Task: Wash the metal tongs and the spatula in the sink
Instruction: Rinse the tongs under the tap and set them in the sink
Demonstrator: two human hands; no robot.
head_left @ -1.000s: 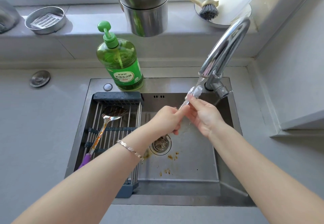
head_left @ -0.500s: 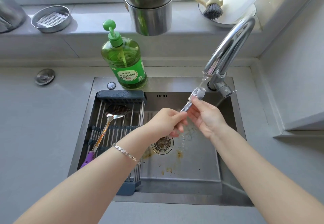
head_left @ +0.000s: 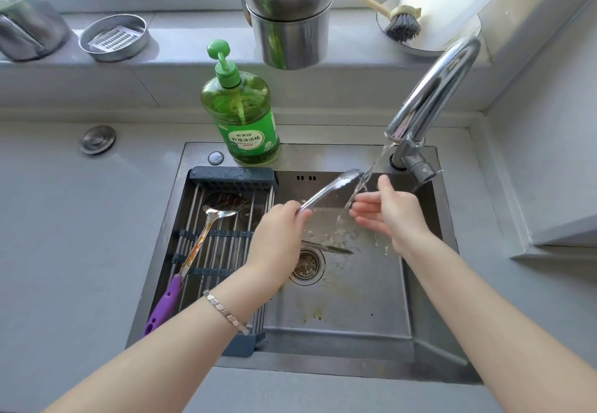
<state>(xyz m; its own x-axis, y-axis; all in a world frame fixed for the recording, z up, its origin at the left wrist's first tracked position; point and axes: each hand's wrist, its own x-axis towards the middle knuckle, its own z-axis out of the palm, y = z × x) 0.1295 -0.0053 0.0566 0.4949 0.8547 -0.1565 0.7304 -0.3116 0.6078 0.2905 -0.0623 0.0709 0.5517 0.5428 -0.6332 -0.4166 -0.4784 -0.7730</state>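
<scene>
My left hand (head_left: 280, 231) grips the near end of the metal tongs (head_left: 332, 188) over the steel sink (head_left: 358, 328). The tongs' closed tips point up and right, just left of the water running from the tap (head_left: 433, 96). My right hand (head_left: 387, 212) is off the tongs, fingers straight, under the stream. The spatula (head_left: 206, 228), a steel blade on a purple handle, lies on the drying rack (head_left: 223, 251) across the sink's left half.
A green dish soap bottle (head_left: 240, 112) stands on the sink's back rim. Stacked steel pots (head_left: 287, 15), a round soap dish (head_left: 113, 37) and a dish brush (head_left: 400, 23) sit on the sill. The drain strainer (head_left: 307, 264) lies mid-basin amid brown food specks.
My right hand let go of the tongs' tips and now sits under the water. The left hand swung the tongs' tips leftward, out of the stream. The foam on the tips is gone.
</scene>
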